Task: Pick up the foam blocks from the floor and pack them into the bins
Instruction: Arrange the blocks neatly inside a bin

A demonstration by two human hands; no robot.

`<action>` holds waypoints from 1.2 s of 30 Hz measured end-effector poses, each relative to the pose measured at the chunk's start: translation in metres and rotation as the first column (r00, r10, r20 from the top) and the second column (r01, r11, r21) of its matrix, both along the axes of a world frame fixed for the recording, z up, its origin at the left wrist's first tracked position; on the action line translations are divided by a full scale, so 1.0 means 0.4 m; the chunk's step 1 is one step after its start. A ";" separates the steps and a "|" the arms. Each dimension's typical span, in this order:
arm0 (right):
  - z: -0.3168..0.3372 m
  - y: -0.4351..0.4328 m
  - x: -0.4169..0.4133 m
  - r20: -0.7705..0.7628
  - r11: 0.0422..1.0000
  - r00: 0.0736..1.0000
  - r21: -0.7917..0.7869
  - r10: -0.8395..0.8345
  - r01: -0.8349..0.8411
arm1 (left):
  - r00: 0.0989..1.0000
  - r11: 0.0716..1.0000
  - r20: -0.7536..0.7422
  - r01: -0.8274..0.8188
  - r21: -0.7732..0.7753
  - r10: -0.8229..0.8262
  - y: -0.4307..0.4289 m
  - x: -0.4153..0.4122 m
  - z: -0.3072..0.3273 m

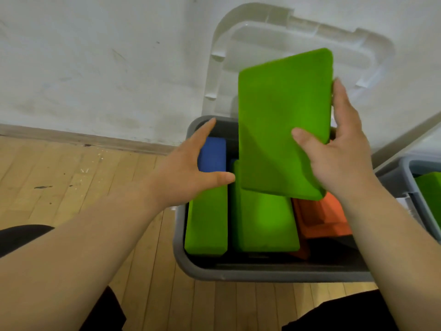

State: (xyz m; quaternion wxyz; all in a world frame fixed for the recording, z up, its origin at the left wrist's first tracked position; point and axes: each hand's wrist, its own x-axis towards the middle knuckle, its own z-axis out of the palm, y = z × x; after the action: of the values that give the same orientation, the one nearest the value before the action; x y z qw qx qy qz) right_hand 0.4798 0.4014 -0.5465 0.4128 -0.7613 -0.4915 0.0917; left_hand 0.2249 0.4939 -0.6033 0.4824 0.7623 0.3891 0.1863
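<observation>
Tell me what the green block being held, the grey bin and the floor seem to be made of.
The held green block looks like dense foam: matte, faintly grainy face, rounded corners. The grey bin seems moulded plastic: smooth, dull sheen, thick rolled rim. The floor appears to be wood strips: pale grain, seams, scuff marks.

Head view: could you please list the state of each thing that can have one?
Held green block, gripped by the right hand above the grey bin.
Left hand, open, fingers spread over the grey bin.
Grey bin, uncovered, holding a blue block, green blocks and orange foam.
Clear lid, off, leaning against the wall.
Second bin, uncovered, a green block inside.
</observation>
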 end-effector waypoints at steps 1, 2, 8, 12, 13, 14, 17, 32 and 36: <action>0.001 0.000 -0.002 -0.083 0.996 0.997 0.091 -0.004 0.011 | 0.999 1.000 0.039 -0.023 -0.016 0.024 -0.003 0.002 0.009; -0.001 0.003 0.000 -0.177 0.984 0.984 0.176 0.009 0.022 | 0.996 0.999 0.074 -0.040 -0.027 0.042 -0.008 0.005 0.020; -0.008 0.031 -0.039 -0.699 0.977 0.707 0.204 0.105 0.056 | 0.910 0.971 0.400 -0.012 -0.239 0.109 -0.016 0.027 0.076; -0.055 0.037 -0.086 -0.674 0.982 0.716 0.084 0.179 -0.166 | 0.946 0.993 0.319 -0.019 -0.114 0.055 -0.005 0.012 0.070; -0.063 0.042 -0.086 -0.669 0.979 0.721 0.048 0.177 -0.196 | 0.951 0.993 0.291 -0.080 -0.085 0.101 -0.002 0.007 0.065; -0.069 0.047 -0.082 -0.674 0.977 0.722 -0.001 0.156 -0.212 | 0.949 0.988 0.277 -0.146 -0.051 0.154 0.000 0.006 0.065; -0.104 0.052 -0.044 -0.461 0.921 0.886 -0.326 0.044 -0.216 | 0.935 0.947 0.231 -0.300 0.113 0.269 0.015 0.009 0.057; -0.293 0.082 0.019 0.049 0.602 0.997 -0.798 0.060 0.003 | 0.962 0.956 0.009 -0.272 0.115 0.272 0.028 -0.007 -0.008; -0.265 0.073 0.044 -0.208 0.822 0.975 -0.566 -0.074 -0.058 | 0.961 0.952 0.000 -0.274 0.138 0.277 0.026 -0.005 -0.011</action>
State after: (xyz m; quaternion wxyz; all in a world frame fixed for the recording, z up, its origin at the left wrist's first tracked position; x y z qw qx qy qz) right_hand 0.4972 0.4306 -0.6524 0.2195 -0.8366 -0.3898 0.3162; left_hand 0.2231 0.5044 -0.6076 0.3948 0.7335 0.4826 0.2705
